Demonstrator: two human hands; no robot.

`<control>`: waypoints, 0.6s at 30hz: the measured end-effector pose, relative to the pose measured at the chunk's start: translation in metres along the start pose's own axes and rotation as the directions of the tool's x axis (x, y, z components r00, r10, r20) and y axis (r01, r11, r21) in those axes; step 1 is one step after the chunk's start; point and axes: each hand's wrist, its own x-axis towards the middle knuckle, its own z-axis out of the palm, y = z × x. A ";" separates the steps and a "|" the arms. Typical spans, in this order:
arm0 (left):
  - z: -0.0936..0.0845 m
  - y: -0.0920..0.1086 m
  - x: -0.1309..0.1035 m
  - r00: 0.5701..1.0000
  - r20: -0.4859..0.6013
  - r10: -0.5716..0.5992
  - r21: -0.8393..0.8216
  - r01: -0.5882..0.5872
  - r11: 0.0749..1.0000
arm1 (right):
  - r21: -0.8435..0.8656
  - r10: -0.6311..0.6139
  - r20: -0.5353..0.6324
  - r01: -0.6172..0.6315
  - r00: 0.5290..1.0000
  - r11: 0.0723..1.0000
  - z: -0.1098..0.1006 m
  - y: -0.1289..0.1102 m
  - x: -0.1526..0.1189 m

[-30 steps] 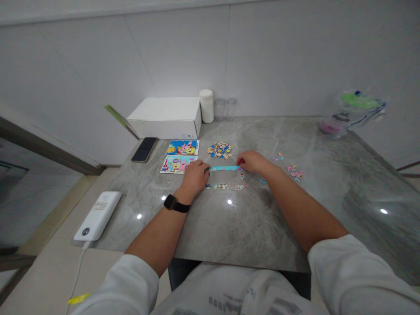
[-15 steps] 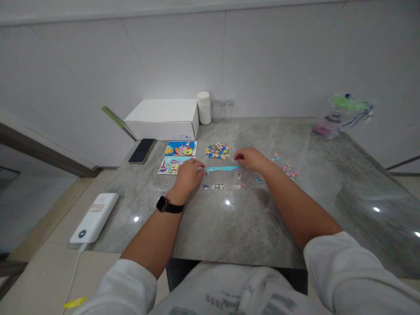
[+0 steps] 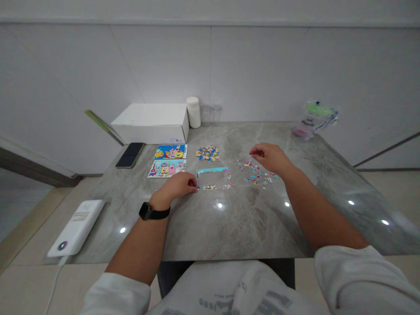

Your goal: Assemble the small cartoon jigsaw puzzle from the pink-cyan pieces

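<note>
My left hand (image 3: 181,185), with a black watch on its wrist, rests at the lower left of a partly joined jigsaw. Its fingertips are closed on a small dark blue puzzle piece (image 3: 198,187). A light blue joined strip (image 3: 212,169) forms the jigsaw's top edge. Below it lie two short joined sections, one on the left (image 3: 209,187) and one on the right (image 3: 227,186). My right hand (image 3: 271,156) hovers by the scattered puzzle pieces (image 3: 257,177), its fingers pinched together. Whether anything is between them is too small to tell.
A heap of puzzle pieces (image 3: 208,153) lies behind the strip. Two picture cards (image 3: 168,168) and a phone (image 3: 130,155) are on the left. Behind stand a white box (image 3: 149,127), a white bottle (image 3: 193,113) and two clear cups. A white power bank (image 3: 77,227) lies front left, a plastic bag (image 3: 315,120) back right.
My left hand has come down from the strip's left end to the small blue piece. My right hand has moved right, away from the strip, to the scattered pieces. The view has turned right.
</note>
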 end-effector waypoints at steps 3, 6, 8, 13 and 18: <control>0.002 0.002 0.001 1.000 0.008 0.030 -0.008 -0.030 1.000 | 0.001 0.051 0.013 -0.051 0.999 0.999 0.007 0.019 -0.025; 0.004 0.000 0.002 0.999 0.011 0.046 -0.021 -0.046 0.999 | 0.049 0.116 -0.025 -0.115 0.993 0.992 0.017 0.036 -0.046; 0.004 -0.002 0.002 0.999 0.014 0.044 -0.028 -0.044 0.999 | 0.085 0.164 -0.087 -0.157 0.983 0.984 0.024 0.045 -0.055; -0.003 0.000 0.001 1.000 -0.009 0.000 -0.068 0.000 0.998 | 0.153 0.290 -0.260 -0.257 0.921 0.954 0.038 0.060 -0.063; -0.006 0.011 0.004 0.966 -0.258 -0.014 -0.048 0.002 0.999 | 0.172 0.307 -0.367 -0.260 0.878 0.950 0.037 0.073 -0.067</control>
